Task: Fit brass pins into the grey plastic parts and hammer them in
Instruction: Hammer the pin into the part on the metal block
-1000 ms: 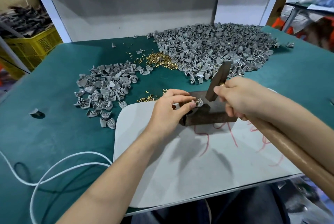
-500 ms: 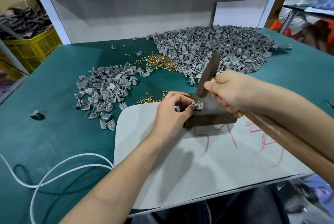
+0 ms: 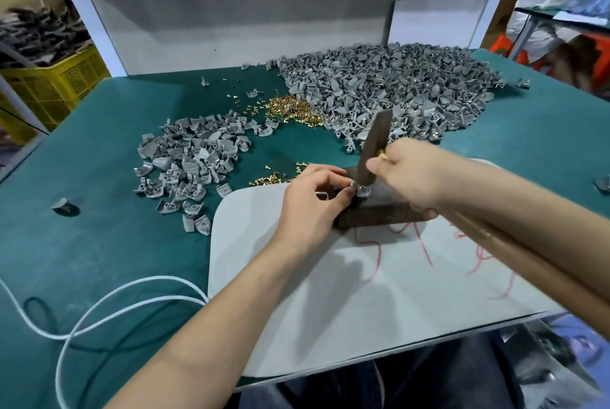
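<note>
My left hand (image 3: pixel 312 207) pinches a small grey plastic part (image 3: pixel 360 190) on top of a dark metal block (image 3: pixel 383 214). My right hand (image 3: pixel 416 174) grips a hammer close to its head; the dark hammer head (image 3: pixel 374 144) comes down onto the part, and the wooden handle (image 3: pixel 515 257) runs back under my right forearm. The pin in the part is hidden by the hammer and my fingers. A large heap of grey parts (image 3: pixel 389 88) lies at the back, a smaller heap (image 3: pixel 188 161) at the left, and brass pins (image 3: pixel 290 110) lie between them.
The block stands on a grey-white mat (image 3: pixel 346 303) with red scribbles on the green tabletop (image 3: pixel 99 243). A few brass pins (image 3: pixel 274 177) lie by the mat's far edge. A white cable (image 3: pixel 99 306) loops at the front left. A yellow crate (image 3: pixel 49 85) stands beyond the left edge.
The hammer head has come down from a raised tilt onto the part on the block. My left hand has kept its pinch on the part.
</note>
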A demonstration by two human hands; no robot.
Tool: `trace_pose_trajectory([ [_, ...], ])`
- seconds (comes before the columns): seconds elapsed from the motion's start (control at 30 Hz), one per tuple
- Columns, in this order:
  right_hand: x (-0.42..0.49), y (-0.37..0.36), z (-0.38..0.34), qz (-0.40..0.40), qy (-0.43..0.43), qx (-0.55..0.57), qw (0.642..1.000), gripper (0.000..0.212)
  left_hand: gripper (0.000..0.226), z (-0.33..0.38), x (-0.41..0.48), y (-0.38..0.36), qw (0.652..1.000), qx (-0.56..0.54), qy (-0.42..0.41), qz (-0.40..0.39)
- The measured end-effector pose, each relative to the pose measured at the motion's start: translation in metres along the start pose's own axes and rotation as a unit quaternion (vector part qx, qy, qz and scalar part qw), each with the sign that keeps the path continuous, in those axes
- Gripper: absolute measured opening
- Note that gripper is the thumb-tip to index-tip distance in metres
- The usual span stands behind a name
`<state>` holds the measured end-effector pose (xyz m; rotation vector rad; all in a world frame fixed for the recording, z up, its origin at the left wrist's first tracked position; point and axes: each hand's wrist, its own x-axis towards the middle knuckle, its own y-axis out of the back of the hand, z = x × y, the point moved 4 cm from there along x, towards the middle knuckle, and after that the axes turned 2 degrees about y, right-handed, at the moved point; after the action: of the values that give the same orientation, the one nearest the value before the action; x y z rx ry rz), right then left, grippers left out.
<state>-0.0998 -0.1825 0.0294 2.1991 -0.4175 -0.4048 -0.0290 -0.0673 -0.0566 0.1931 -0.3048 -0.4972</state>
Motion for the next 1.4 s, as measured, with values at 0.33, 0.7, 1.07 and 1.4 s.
trace_pose_trajectory([
  [0.33,0.0,0.004,-0.001,0.031,0.041,-0.029,0.998,0.04,0.007,0.0,0.003,0.002,1.0,0.003,-0.018,0.009],
  [0.7,0.001,0.0,0.002,0.011,0.028,-0.024,0.999,0.042,0.013,0.0,0.001,0.001,1.0,0.004,-0.024,0.01],
  [1.07,0.014,-0.011,0.014,0.074,0.118,-0.063,0.988,0.01,0.009,0.003,0.003,0.0,1.0,-0.014,0.007,0.01],
  [1.4,0.017,-0.026,0.014,0.107,0.142,-0.158,0.971,0.007,0.01,0.002,0.002,0.0,1.0,-0.012,0.0,0.004],
])
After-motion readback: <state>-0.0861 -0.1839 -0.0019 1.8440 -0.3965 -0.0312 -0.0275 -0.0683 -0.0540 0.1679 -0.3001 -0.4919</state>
